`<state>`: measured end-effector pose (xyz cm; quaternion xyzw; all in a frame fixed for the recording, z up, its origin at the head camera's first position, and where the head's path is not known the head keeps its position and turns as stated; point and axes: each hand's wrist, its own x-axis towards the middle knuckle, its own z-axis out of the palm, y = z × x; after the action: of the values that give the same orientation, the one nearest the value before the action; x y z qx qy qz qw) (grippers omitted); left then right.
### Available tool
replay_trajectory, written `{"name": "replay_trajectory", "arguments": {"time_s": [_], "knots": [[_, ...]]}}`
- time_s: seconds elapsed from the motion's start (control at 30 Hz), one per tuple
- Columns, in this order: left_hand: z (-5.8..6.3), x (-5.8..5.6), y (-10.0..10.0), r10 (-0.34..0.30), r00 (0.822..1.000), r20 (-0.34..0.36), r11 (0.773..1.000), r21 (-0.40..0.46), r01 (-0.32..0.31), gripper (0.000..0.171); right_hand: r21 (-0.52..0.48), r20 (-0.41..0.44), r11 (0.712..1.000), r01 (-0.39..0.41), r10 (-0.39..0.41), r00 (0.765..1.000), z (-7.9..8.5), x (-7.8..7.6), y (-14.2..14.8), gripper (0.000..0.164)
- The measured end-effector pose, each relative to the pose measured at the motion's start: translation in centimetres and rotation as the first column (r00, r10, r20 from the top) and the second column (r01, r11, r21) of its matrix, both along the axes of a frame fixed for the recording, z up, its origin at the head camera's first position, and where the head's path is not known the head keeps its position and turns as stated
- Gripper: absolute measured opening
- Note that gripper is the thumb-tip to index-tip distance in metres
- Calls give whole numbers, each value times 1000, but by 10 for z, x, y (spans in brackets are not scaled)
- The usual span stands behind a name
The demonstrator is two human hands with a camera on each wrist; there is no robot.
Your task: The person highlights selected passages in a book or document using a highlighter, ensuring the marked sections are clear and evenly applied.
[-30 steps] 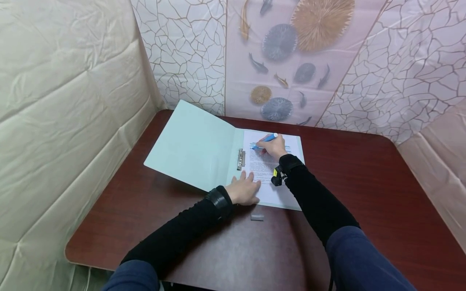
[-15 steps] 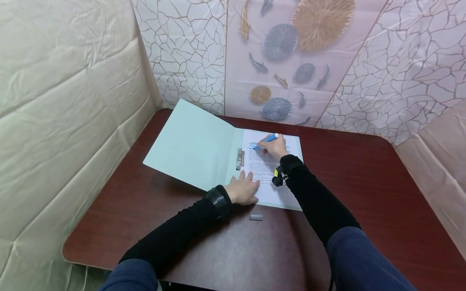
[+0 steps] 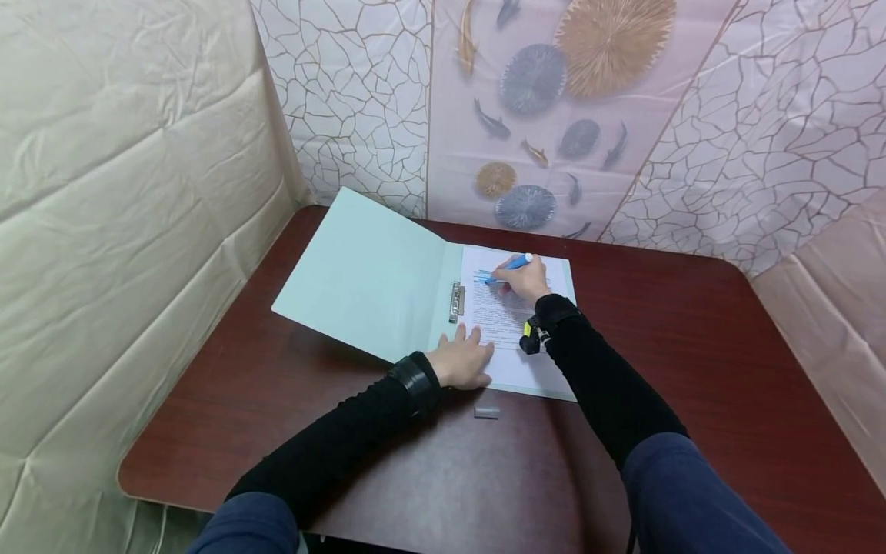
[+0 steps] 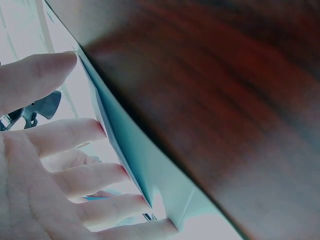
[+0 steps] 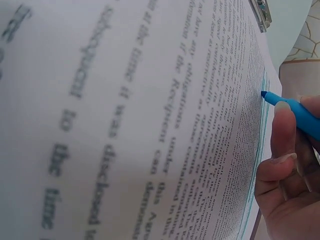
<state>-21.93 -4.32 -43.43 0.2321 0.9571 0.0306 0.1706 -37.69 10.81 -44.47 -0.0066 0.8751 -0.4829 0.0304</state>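
Note:
My right hand [image 3: 524, 278] pinches a blue highlighter [image 5: 300, 114], its tip on the upper lines of a printed sheet [image 3: 515, 369]. Blue strokes [image 5: 260, 145] run along those lines in the right wrist view. The sheet lies in the right half of an opened pale green folder [image 3: 367, 277], beside its metal clip [image 3: 455, 302]. With fingers spread, my left hand [image 3: 462, 360] rests on the sheet's lower left and the folder's edge. The left wrist view shows its fingers [image 4: 75, 135] straight against the paper.
A small grey piece [image 3: 487, 413] lies on the dark red-brown table [image 3: 388, 492] just in front of the folder. The folder's left cover is tilted up off the tabletop. Patterned cloth [image 3: 526, 115] hangs behind the table, with pale cloth [image 3: 138, 231] on the left.
The highlighter and my right hand have slid slightly to the right along a line of the text. My left hand stays in place on the sheet.

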Motion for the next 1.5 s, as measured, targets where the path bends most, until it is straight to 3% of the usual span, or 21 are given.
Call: {"name": "replay_trajectory", "arguments": {"time_s": [0.37,0.9,1.5], "knots": [[0,1,0,-7,1000,-6,1000,1,7,65,63,-8,998,-11,11,1000,0,1,4,21],[0,3,0,-15,1000,-14,1000,4,15,64,26,13,1000,2,-2,1000,-1,-1,12,20],[0,2,0,-17,1000,-21,1000,8,18,65,69,14,998,5,-6,1000,0,-1,19,20]]}}
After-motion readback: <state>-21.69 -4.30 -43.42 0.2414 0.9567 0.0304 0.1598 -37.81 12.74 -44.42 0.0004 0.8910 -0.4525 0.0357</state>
